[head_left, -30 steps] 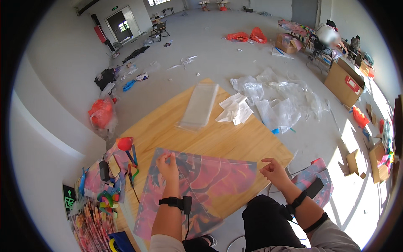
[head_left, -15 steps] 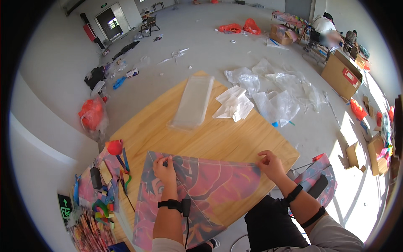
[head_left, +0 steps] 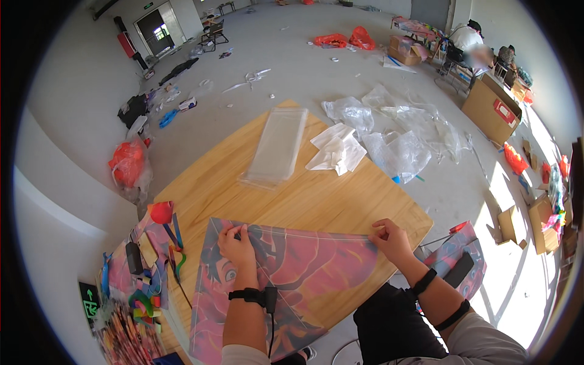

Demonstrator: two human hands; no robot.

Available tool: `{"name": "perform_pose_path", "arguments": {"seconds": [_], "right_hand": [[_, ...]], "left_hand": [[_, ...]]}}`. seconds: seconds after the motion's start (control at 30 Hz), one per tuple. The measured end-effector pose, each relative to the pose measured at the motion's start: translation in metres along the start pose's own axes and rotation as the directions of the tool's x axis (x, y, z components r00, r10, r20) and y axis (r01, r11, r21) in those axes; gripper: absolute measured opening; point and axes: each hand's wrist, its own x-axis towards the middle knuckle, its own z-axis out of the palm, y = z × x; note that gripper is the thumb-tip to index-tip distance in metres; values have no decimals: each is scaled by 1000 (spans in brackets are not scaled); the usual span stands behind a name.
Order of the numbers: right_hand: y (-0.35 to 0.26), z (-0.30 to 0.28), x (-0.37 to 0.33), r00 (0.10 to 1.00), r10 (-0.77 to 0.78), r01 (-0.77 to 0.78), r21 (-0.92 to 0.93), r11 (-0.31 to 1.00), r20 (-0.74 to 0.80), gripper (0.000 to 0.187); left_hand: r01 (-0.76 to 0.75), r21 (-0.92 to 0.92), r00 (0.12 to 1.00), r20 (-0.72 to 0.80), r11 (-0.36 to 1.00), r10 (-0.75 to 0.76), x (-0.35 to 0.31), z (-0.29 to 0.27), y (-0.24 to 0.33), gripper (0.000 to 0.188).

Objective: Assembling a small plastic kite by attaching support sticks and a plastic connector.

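Note:
A thin printed kite sail (head_left: 316,263) in pink, orange and grey lies across the near part of the wooden table (head_left: 213,182). Pale straight lines run over it, one along its far edge. My left hand (head_left: 238,244) is closed on that edge near the sail's far left corner, thumb and fingers pinched together. At the pointed right corner, my right hand (head_left: 390,239) pinches the tip of the sail. The far edge stretches straight between both hands. The near part of the sail hangs past the table's edge, partly behind my left forearm.
Clear plastic sleeves (head_left: 277,143) and a crumpled white sheet (head_left: 336,149) lie farther back on the table. Coloured pieces and bundled sticks (head_left: 129,331) sit at the left. Another printed sail (head_left: 465,261) is to the right. Plastic wrapping (head_left: 398,152) and a cardboard box (head_left: 493,109) are on the floor.
Both hands keep their hold at nearly the same places on the sail's far edge. The whole view has shifted slightly, and the left hand sits a touch farther left.

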Motion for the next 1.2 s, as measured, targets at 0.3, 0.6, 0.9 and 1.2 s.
{"name": "perform_pose_path", "arguments": {"seconds": [0.3, 0.6, 0.9, 1.2], "right_hand": [[-6, 5, -1, 999, -9, 7, -46, 999, -45, 30], [-2, 7, -3, 997, -34, 24, -135, 991, -69, 31], [2, 9, -5, 997, -52, 43, -148, 988, -60, 28], [-2, 8, -3, 994, -96, 84, -189, 978, -52, 25]], "left_hand": [[-3, 24, 1000, 5, 1000, 3, -1, 0, 4, 19], [27, 26, 999, 36, 999, -28, -3, -3, 10, 16], [36, 30, 998, 42, 999, -38, -5, -7, 15, 16], [33, 65, 999, 32, 997, -36, -4, -5, 16, 15]]}}
